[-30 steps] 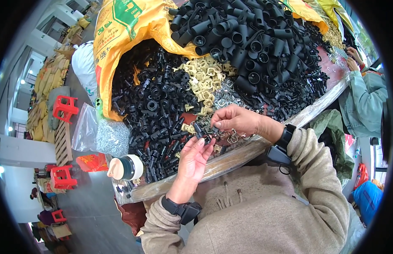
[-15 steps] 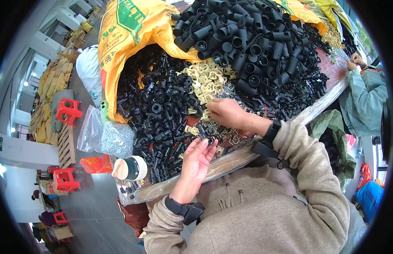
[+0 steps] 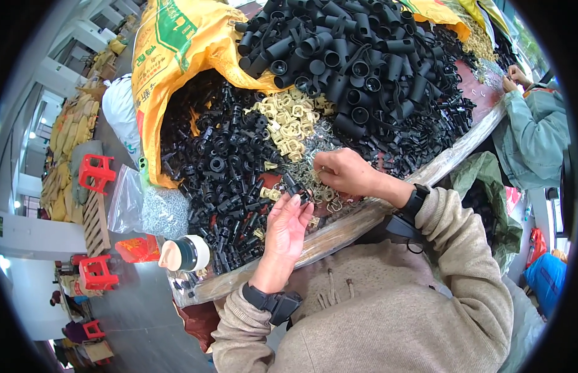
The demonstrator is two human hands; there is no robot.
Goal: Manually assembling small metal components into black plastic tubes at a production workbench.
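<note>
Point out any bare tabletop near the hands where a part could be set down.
Little is free. A small reddish patch of tabletop shows beside the left hand, bordered by black fittings and beige clips. Around the right hand, metal rings and black tubes crowd everything.
</note>
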